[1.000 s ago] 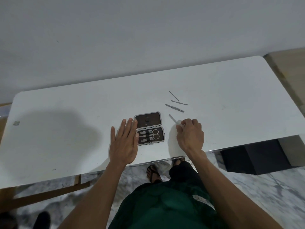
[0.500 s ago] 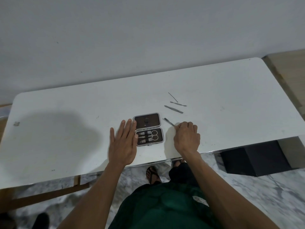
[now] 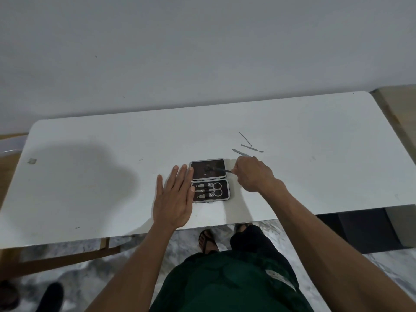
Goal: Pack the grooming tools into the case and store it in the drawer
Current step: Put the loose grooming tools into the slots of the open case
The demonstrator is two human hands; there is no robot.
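A small brown case [image 3: 210,180] with a metal rim lies open on the white table [image 3: 90,176]. Its near half holds scissors [image 3: 216,189] and two clippers under a strap. My right hand [image 3: 253,174] pinches a thin metal tool [image 3: 219,169], whose tip points left over the case's far half. My left hand [image 3: 174,197] lies flat on the table, fingers spread, touching the case's left edge. Three more slim metal tools lie to the far right: a thin pick [image 3: 245,138], a short file [image 3: 252,148] and a tool [image 3: 239,152] partly hidden by my right hand.
The table stands against a grey wall. A dark box [image 3: 360,230] sits under the table's right end, a wooden frame [image 3: 56,257] under its left. A small mark [image 3: 32,161] shows at the table's far left. My legs and sandalled feet are below the front edge.
My right hand has lifted the thin tool off the table and carried it left, over the open case. My left hand has stayed flat beside the case.
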